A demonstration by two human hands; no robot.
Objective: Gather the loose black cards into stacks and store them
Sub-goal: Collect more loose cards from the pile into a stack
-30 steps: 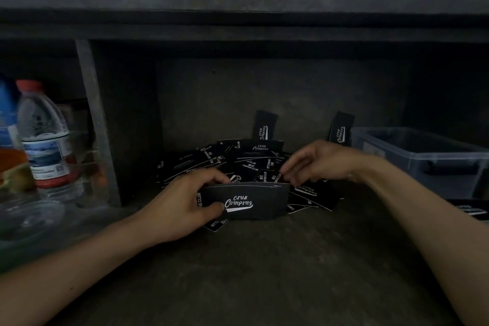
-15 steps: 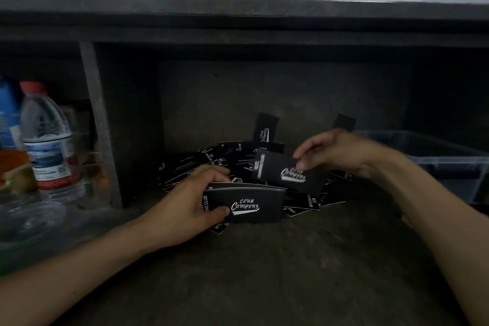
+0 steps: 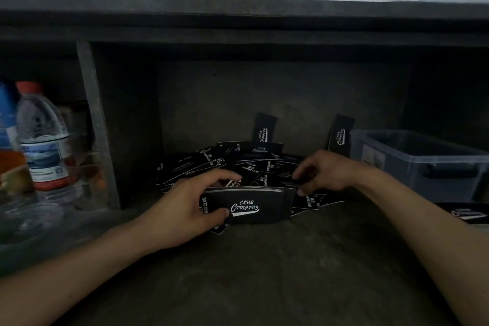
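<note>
My left hand (image 3: 190, 209) grips a stack of black cards (image 3: 254, 206) printed "Club Camping", held upright on edge on the dark shelf floor. Behind it lies a loose pile of the same black cards (image 3: 238, 164), fanned out against the back wall. My right hand (image 3: 321, 173) reaches down at the stack's right end, fingers curled onto a card at the top of the stack. Two cards lean upright against the back wall, one in the middle (image 3: 264, 128) and one to the right (image 3: 340, 132).
A grey plastic bin (image 3: 423, 164) stands at the right, with more black cards (image 3: 465, 213) lying in front of it. A water bottle with a red cap (image 3: 43, 137) and other clear containers stand left of a vertical divider (image 3: 96, 124). A low shelf runs overhead.
My right hand picked one card out of the pile, lifted it, and has now brought it down onto the stack in my left hand. The left hand stayed put.
</note>
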